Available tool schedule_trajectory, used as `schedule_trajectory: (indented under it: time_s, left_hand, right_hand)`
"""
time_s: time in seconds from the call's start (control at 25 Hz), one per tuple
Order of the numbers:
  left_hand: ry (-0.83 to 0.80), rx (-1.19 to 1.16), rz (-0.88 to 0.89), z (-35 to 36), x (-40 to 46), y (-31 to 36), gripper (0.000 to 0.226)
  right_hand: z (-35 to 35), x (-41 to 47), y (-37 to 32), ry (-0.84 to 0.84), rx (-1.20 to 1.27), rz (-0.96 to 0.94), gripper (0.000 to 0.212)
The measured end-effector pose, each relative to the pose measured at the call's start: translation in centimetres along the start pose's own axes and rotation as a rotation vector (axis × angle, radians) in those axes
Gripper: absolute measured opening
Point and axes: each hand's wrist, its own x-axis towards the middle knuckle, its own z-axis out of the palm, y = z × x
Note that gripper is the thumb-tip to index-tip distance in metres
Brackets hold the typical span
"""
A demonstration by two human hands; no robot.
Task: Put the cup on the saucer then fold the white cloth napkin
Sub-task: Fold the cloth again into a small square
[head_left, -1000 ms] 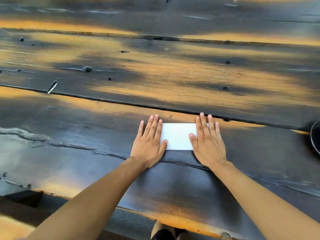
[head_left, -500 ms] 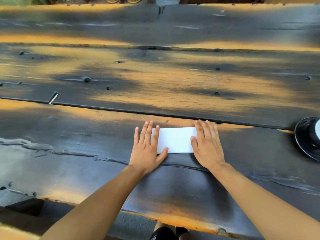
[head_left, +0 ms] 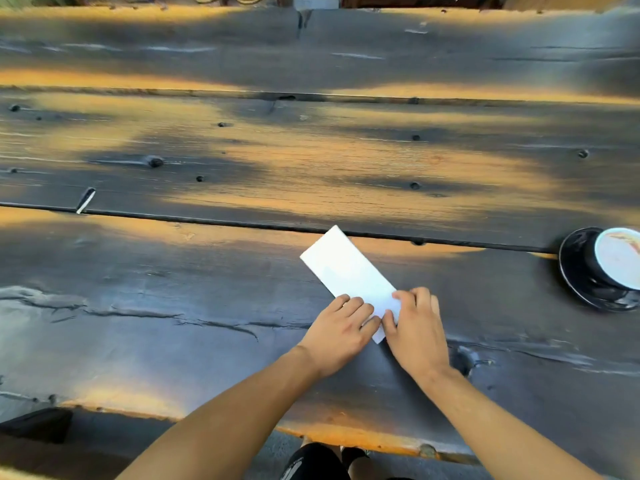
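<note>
The white cloth napkin [head_left: 348, 271] lies folded into a narrow strip on the dark wooden table [head_left: 173, 306], turned diagonally with its far end pointing up and left. My left hand [head_left: 341, 332] and my right hand [head_left: 415, 323] meet at its near end, fingers pinching that end. At the right edge, the cup [head_left: 618, 261], dark outside and pale inside, stands on the black saucer [head_left: 575, 271], partly cut off by the frame.
Wide plank seams cross the table, one just beyond the napkin. The table's near edge [head_left: 346, 436] runs below my forearms, with my legs under it. Baskets and furniture show past the far edge at the top.
The napkin has turned from lying crosswise to diagonal. Both hands left its two ends, where they lay flat, and came together at its near end. The view shifted, showing more of the cup and saucer.
</note>
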Motion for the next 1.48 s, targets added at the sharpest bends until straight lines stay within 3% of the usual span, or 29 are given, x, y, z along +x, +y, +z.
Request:
schedule_trajectory:
  time_s: [0.12,0.2,0.28,0.44,0.72,0.8,1.0,1.16,1.24,1.4,1.48]
  left_hand:
    - [0.016,-0.003,0.135,0.1,-1.4,-1.5,0.015]
    - [0.021,-0.006,0.197,-0.4,-2.2,-3.0,0.014]
    - [0.02,-0.032,0.207,-1.1,-2.6,-4.1,0.011]
    - [0.004,-0.244,0.064,-3.0,-2.5,-4.7,0.008]
    - [0.024,-0.558,-0.235,-4.4,-4.6,-4.0,0.005]
    - [0.022,-0.568,-0.25,-4.4,-5.1,-4.3,0.005]
    - [0.148,-0.694,-0.57,-4.4,-4.5,-3.4,0.013]
    - [0.153,-0.78,-0.687,-4.2,-4.1,-3.5,0.021]
    - [0.101,-0.752,-0.647,-4.1,-4.9,-4.0,0.023]
    - [-0.04,-0.66,-0.494,-4.0,-5.7,-5.2,0.032]
    - [-0.022,-0.675,-0.545,-4.2,-5.0,-5.5,0.021]
  right_hand:
    - [0.3,-2.6,0.1,-0.096,0.23,0.169,0.034]
    - [0.3,-3.4,0.5,-0.152,0.347,0.169,0.033]
    - [-0.1,-4.0,0.7,-0.166,0.333,0.034,0.041]
    - [0.1,-3.9,0.9,-0.144,0.163,-0.47,0.06]
    - [1.2,0.4,1.6,-0.036,0.136,-0.717,0.011]
    - [1.1,0.9,1.7,-0.069,0.109,-0.733,0.013]
    - [1.4,-0.9,0.4,-0.185,0.062,-0.733,0.073]
    - [2.3,-0.6,-0.8,-0.019,0.2,-0.645,0.041]
    - [2.2,-0.4,-1.2,0.036,0.277,-0.577,0.041]
    - [1.6,-0.7,-1.4,-0.028,0.28,-0.515,0.037]
    - [0.9,-0.1,-1.7,-0.088,0.28,-0.43,0.026]
